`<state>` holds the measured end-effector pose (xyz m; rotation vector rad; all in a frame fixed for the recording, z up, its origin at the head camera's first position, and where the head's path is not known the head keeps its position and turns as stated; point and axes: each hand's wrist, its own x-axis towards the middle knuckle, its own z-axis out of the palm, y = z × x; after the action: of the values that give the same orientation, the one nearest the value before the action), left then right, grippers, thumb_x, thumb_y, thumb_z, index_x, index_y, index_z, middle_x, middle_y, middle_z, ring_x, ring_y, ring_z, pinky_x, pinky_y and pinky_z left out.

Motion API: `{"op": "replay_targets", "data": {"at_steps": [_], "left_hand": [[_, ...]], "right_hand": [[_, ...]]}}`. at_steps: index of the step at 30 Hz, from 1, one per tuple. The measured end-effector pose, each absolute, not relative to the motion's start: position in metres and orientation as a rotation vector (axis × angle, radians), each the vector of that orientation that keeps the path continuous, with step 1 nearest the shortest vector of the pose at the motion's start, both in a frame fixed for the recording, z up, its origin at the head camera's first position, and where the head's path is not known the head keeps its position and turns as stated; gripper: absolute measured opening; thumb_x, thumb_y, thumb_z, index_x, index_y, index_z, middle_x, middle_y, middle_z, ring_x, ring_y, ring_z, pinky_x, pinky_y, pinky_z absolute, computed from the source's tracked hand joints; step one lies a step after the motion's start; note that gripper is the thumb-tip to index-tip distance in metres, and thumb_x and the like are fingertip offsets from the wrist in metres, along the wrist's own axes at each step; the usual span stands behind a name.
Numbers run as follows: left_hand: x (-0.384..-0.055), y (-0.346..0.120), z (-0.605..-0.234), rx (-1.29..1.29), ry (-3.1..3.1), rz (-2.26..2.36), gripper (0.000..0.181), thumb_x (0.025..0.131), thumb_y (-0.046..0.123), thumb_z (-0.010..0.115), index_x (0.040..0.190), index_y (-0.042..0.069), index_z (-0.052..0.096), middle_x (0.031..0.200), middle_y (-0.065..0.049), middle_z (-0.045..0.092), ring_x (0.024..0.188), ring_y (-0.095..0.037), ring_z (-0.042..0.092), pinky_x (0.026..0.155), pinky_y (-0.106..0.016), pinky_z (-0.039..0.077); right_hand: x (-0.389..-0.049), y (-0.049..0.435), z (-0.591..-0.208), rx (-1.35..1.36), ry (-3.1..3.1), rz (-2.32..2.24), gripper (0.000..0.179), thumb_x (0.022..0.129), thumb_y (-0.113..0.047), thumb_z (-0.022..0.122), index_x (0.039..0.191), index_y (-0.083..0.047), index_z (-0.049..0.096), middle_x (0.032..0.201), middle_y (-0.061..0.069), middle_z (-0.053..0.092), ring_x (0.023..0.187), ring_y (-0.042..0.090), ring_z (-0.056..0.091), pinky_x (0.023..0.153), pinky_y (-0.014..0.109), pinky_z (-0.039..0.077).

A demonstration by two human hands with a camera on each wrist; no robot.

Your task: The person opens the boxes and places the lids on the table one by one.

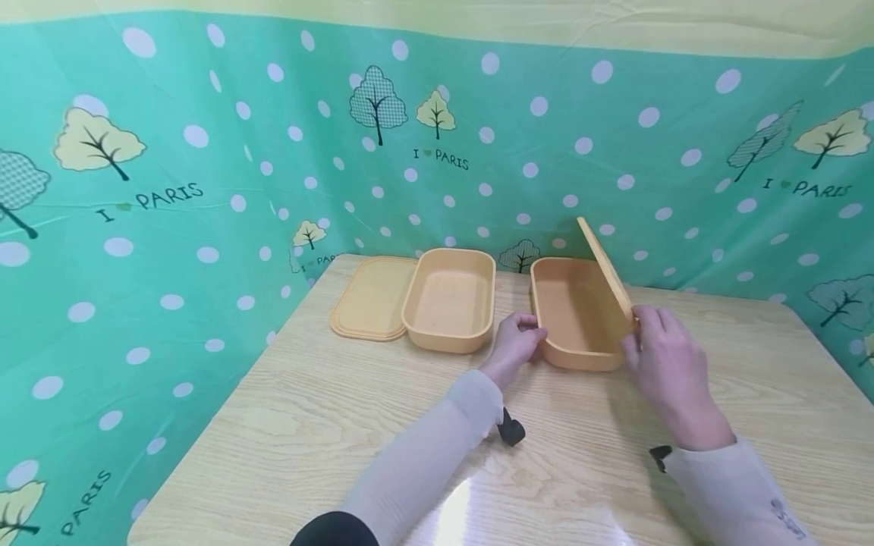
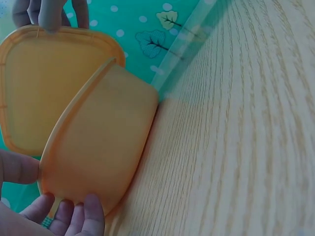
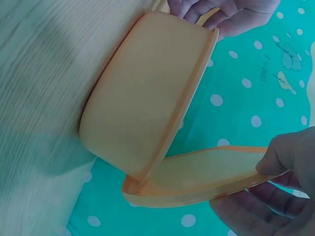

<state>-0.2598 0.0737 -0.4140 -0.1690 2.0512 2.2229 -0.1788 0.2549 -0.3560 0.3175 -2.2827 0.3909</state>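
An orange plastic food container point(image 1: 576, 360) stands on the table at right, its top uncovered and its inside visible. My left hand point(image 1: 517, 345) holds its left side; in the left wrist view, the thumb is at the rim and the fingertips point(image 2: 93, 204) lie against the outer wall. My right hand point(image 1: 669, 364) pinches the edge of a matching lid point(image 1: 608, 273) between thumb and fingers. The lid is tilted steeply along the container's right side, its upper end raised. In the right wrist view, the lid's far end point(image 3: 162, 196) meets or overlaps the container's corner; actual contact is unclear.
To the left stands a second orange container point(image 1: 448, 341), uncovered, with nothing visible inside. Beside it, a flat orange lid point(image 1: 372, 299) lies on the wood-grain table point(image 1: 287, 425). A green dotted cloth point(image 1: 273, 136) hangs behind the table and along its left side.
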Motion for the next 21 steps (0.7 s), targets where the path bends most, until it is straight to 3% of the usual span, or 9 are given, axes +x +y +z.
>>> {"op": "replay_targets", "data": {"at_steps": [12,21], "left_hand": [[-0.261,0.073,-0.416,-0.125,2.142,2.191,0.033,0.079,0.001,0.071,0.111,0.005,0.063,0.089,-0.002,0.062,0.081,-0.014,0.060,0.073,-0.028,0.053],[-0.261,0.073,-0.415,-0.132,2.096,2.218,0.043,0.079,0.000,0.070,0.121,0.008,0.061,0.090,-0.004,0.060,0.076,-0.016,0.060,0.074,-0.037,0.055]], "right_hand": [[-0.177,0.258,-0.355,0.264,-2.293,0.501,0.025,0.079,0.005,0.061,0.104,0.007,0.056,0.089,0.021,0.056,0.076,0.037,0.055,0.060,0.054,0.045],[-0.178,0.268,-0.353,0.244,-2.249,0.595,0.026,0.077,0.005,0.057,0.103,0.008,0.058,0.086,0.020,0.058,0.078,0.037,0.059,0.063,0.049,0.046]]}}
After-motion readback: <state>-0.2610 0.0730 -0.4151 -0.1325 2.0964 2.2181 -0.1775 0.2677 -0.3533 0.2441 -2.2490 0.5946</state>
